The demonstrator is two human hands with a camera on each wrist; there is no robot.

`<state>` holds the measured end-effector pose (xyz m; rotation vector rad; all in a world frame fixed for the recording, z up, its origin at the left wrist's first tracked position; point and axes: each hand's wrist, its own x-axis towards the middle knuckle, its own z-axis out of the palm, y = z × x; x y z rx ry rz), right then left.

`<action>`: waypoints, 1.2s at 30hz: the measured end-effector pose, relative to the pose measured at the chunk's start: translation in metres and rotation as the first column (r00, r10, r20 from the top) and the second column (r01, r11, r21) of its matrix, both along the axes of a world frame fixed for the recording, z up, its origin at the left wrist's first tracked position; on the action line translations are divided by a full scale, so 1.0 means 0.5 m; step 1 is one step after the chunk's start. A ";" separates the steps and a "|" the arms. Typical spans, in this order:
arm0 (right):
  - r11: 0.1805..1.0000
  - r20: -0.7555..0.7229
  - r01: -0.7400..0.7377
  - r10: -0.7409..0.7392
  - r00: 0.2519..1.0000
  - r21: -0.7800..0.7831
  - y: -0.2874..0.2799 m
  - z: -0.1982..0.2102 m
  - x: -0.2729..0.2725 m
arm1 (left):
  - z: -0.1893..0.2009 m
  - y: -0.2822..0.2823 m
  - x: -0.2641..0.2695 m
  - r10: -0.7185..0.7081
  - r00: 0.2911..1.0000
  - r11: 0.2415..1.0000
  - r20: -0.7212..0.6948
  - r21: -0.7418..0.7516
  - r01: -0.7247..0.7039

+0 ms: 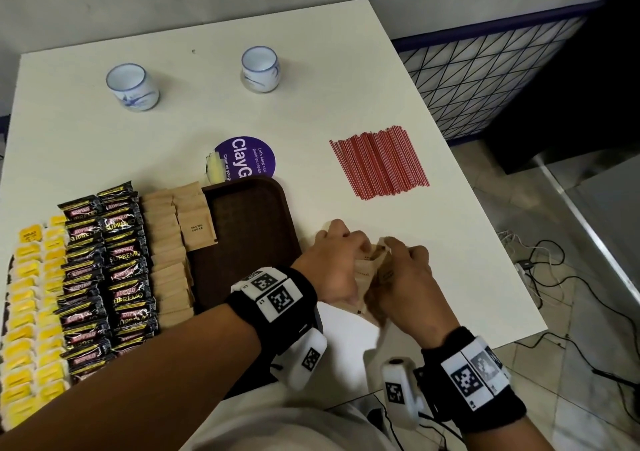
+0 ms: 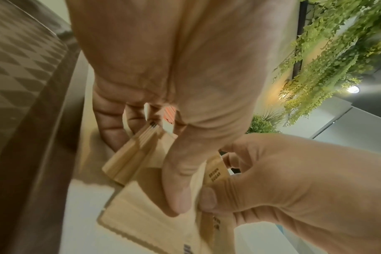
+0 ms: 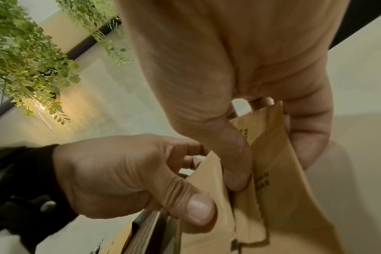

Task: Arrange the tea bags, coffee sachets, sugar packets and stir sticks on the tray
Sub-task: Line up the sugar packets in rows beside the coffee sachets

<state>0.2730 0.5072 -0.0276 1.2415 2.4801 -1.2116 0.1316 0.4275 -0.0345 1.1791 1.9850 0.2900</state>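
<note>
Head view: left hand (image 1: pixel 332 263) and right hand (image 1: pixel 405 277) both pinch a stack of tan paper brown-sugar packets (image 1: pixel 372 270) just right of the dark brown plastic tray (image 1: pixel 252 215) on the white counter (image 1: pixel 311 80); each grip closed on the stack. On the tray's left: rows of yellow tea bags (image 1: pixel 29 315), black coffee sachets (image 1: pixel 107 270), more tan packets (image 1: pixel 173 243). Red stir sticks (image 1: pixel 379 161) lie on the counter, well apart. Two white-blue ceramic cups (image 1: pixel 133 85) at the far side.
</note>
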 end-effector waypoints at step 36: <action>0.995 -0.003 -0.027 0.028 1.000 0.091 -0.019 0.000 -0.002 | 0.013 -0.001 0.026 0.012 0.998 0.994 -0.066 0.105 -0.005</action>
